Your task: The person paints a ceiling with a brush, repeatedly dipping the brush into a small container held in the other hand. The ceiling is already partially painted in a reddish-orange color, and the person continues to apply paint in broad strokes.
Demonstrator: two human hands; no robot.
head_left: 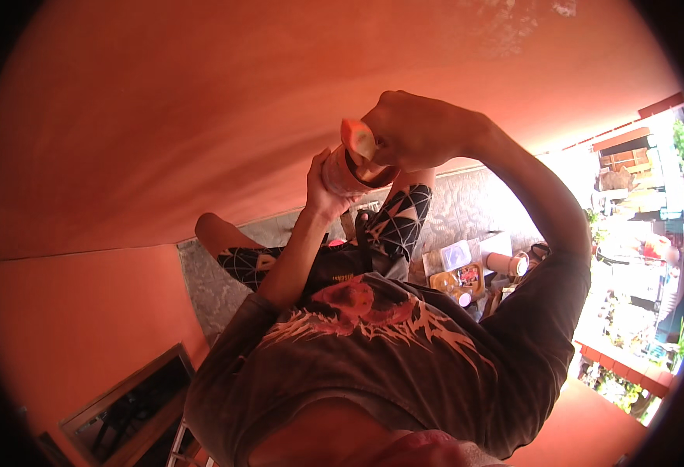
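While raised before an orange wall (202, 117), both hands meet just above picture centre. Cluttering the speckled floor (474, 206) at 4 o'clock of the hands: clear plastic box (456, 254), pale cylindrical cup (505, 263), orange packets (457, 280). Patterned black-and-white leggings (400, 218) directly below the hands; dark printed T-shirt (388, 342) filling 6 o'clock. Framed dark pane (131, 405) at 8 o'clock, sunlit street at 3 o'clock. Small round jar (342, 173), tilted, smooth, pinkish-brown, dark at the mouth. Left hand (322, 187) fingers clamped round jar from beneath. Right hand (412, 132) fingers curled tight on a pale orange wedge-shaped piece (357, 138) at the jar's mouth, 12 o'clock of it; material unclear.
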